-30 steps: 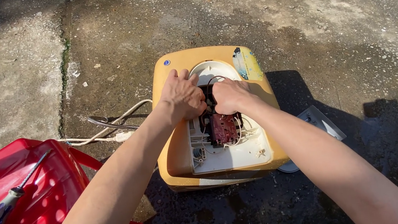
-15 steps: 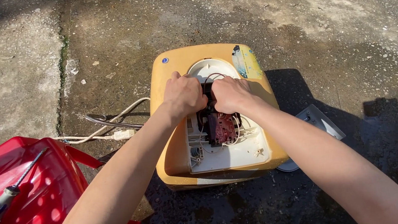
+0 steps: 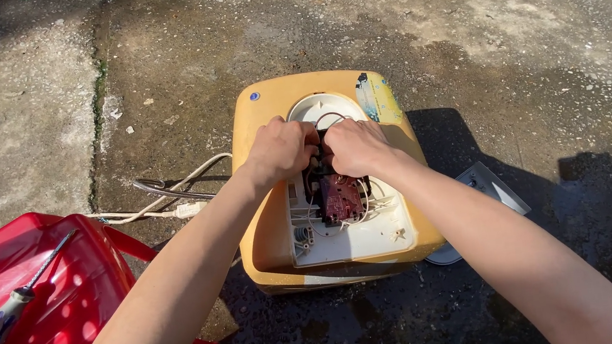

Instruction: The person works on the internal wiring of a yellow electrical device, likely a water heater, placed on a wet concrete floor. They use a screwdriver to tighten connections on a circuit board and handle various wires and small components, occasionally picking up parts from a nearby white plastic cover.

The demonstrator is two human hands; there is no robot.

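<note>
A yellow appliance housing [image 3: 263,200] lies on the concrete ground with its white inner panel [image 3: 360,235] exposed. A dark red electrical part [image 3: 339,197] with thin white wires sits in the middle of that panel. My left hand [image 3: 281,150] and my right hand [image 3: 356,147] meet just above the red part, fingers curled around a small dark piece between them. What exactly the fingers pinch is hidden by the knuckles.
A red plastic stool [image 3: 52,320] stands at lower left with a screwdriver [image 3: 4,314] lying on it. A white and grey cord [image 3: 168,193] runs left from the housing. A flat grey cover plate [image 3: 491,188] lies on the ground at the right.
Both hands stay on the same spot over the red part, with the left fingers curled a little tighter. The view has shifted slightly.
</note>
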